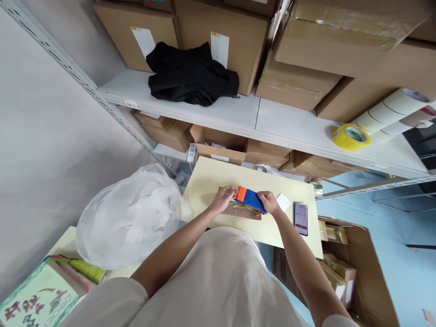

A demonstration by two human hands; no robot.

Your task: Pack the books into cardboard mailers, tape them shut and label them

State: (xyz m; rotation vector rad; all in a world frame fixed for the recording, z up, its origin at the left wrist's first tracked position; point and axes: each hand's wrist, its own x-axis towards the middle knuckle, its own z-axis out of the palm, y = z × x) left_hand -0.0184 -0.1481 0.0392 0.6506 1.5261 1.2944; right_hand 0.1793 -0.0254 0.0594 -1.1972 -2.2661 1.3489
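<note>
A blue and orange tape dispenser [254, 200] lies over a small brown cardboard box [243, 211] on the pale yellow table [211, 175]. My right hand [269, 202] grips the dispenser's blue end. At the orange end, my left hand [223, 199] has its fingers curled together over the box's left end, close to the dispenser's front edge. What those fingers hold, if anything, is too small to make out. To the right of my right hand lie a white card [283, 202] and a phone [301, 219] with its screen lit.
A large translucent bag [131, 218] of white material bulges at the left. Beyond the table, a shelf [238, 111] carries cartons, a black garment [192, 75], a yellow tape roll [351, 137] and white rolls [391, 111]. An open carton [369, 272] of small boxes stands right.
</note>
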